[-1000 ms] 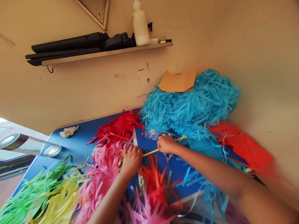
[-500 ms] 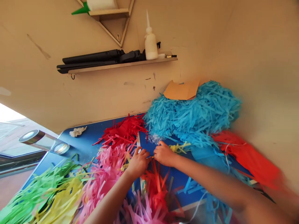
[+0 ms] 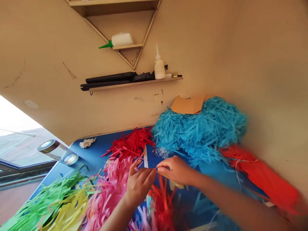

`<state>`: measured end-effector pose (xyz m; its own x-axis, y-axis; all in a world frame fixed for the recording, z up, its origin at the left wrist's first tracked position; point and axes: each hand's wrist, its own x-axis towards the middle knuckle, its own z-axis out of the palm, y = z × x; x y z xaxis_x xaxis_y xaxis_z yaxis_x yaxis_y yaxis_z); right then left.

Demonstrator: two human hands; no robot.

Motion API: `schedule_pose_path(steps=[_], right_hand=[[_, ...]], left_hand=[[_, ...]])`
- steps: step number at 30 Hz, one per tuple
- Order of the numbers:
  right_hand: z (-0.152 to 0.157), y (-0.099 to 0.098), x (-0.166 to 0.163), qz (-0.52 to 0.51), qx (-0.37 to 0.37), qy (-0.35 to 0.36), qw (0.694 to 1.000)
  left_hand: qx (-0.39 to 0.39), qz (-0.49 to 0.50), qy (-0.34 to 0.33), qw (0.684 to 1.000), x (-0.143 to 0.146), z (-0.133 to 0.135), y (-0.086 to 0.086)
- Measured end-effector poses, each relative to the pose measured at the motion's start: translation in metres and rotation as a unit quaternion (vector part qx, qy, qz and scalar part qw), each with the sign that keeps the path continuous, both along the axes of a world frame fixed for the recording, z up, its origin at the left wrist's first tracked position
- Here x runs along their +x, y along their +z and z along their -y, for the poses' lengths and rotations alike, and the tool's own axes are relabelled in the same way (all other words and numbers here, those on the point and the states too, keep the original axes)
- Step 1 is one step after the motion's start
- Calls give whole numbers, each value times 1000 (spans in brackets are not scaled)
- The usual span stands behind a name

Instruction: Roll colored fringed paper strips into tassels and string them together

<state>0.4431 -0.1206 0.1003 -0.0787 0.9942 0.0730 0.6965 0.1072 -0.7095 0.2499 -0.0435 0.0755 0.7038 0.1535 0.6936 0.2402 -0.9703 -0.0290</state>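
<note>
My left hand and my right hand meet fingertip to fingertip above the blue table. A yellow paper tassel is pinched in my right hand, its cut strips hanging below the palm. My left fingers are pressed together at the same spot; the part they grip is mostly hidden. Beneath and beside my left hand lie pink paper strips. Red-orange strips spread just under both hands, with lilac strips in front.
A heap of blue fringe bears an orange paper piece. Red strips, green strips, yellow strips and red paper surround it on the table. A glass bottle leans left. The wall shelf carries a glue bottle.
The view has tilted up, showing more wall shelf. Both hands have turned; my right hand now bends over the yellow tassel, whose strips shifted from beyond it to beneath it.
</note>
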Motion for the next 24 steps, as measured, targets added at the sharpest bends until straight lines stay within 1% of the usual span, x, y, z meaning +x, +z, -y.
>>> schedule_pose_path(steps=[1, 2, 3, 4, 5, 7, 9, 11, 13, 15, 18, 21, 22, 23, 24], right_hand=[[5, 11, 0, -111, -52, 19, 992], [9, 19, 0, -207, -101, 42, 972], [13, 25, 0, -291, -138, 57, 945], [16, 28, -2, -362, -158, 59, 917], [19, 28, -6, -416, -158, 47, 894], [26, 20, -17, -483, -133, 6, 866], [34, 9, -30, -519, -104, -44, 847], [40, -2, -43, -553, -87, -89, 824], [44, -9, -52, -582, -67, -117, 802], [44, -13, -58, -602, -44, -132, 786], [44, -15, -65, -611, -29, -137, 779], [46, -17, -74, -604, -14, -121, 788], [45, -17, -76, -591, 8, -116, 798], [43, -19, -76, -567, 37, -112, 816], [39, -21, -72, -528, 67, -112, 839]], left_hand=[[9, 22, -21, 999, -4, 6, 13], [12, 39, -35, 999, -6, 13, 24], [12, 52, -43, 998, -7, 19, 34], [5, 65, -42, 997, -7, 24, 40], [-10, 79, -34, 996, -7, 30, 44], [-58, 111, -3, 992, -6, 40, 43], [-128, 137, 35, 982, -5, 51, 36], [-206, 154, 61, 964, -6, 61, 27], [-274, 166, 70, 945, -7, 69, 20], [-314, 182, 66, 930, -8, 74, 17], [-349, 197, 56, 914, -10, 76, 16], [-358, 181, 39, 915, -14, 75, 14], [-357, 175, 33, 917, -16, 75, 12], [-362, 174, 35, 915, -20, 74, 11], [-380, 182, 52, 905, -25, 72, 10]])
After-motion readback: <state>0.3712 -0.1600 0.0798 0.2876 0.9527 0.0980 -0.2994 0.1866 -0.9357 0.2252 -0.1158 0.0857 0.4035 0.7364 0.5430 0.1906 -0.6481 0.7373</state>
